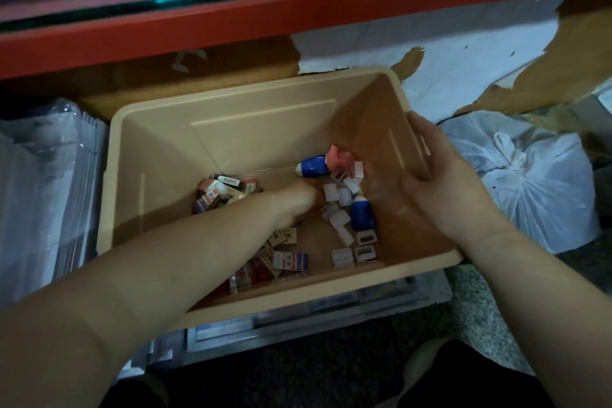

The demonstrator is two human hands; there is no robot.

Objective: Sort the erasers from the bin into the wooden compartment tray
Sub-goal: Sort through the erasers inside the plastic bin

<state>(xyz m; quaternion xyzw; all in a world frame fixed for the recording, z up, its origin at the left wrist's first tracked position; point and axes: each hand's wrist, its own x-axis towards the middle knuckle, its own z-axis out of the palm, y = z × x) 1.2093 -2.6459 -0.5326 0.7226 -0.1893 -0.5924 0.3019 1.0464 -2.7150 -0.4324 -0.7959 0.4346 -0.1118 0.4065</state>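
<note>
The right hand (440, 175) has its fingers (415, 172) hooked over the right wall of the bin (231, 93), with the thumb lying along the rim, so it is clamped on the bin and steadying it. The left hand (294, 202) is down on the bin floor with its knuckles bent. It is blurred, and I cannot tell whether the fingertips are apart, together or closed on anything. The erasers (218, 192) lie in a paper-sleeved heap just to the left of that hand, with a second heap (288, 262) under the wrist. Just to the right of its fingertips lie small clear cases (341, 209), two blue capsules (362, 215) and a pink block (339, 157). The main risk is a mixed grab: with the fingertips this close to the clear cases, a blind scoop could bring those up instead of erasers, or along with them. The forearm hides the nearer heap, so erasers there could be missed or dragged about. The bin seems to rest on loose flat packets (298, 318), so if the right hand lets go, a push from the left could slide or tip it. The wooden tray is not in view, so anything lifted out has to be carried out of sight, where loosely pinched erasers may drop.
</note>
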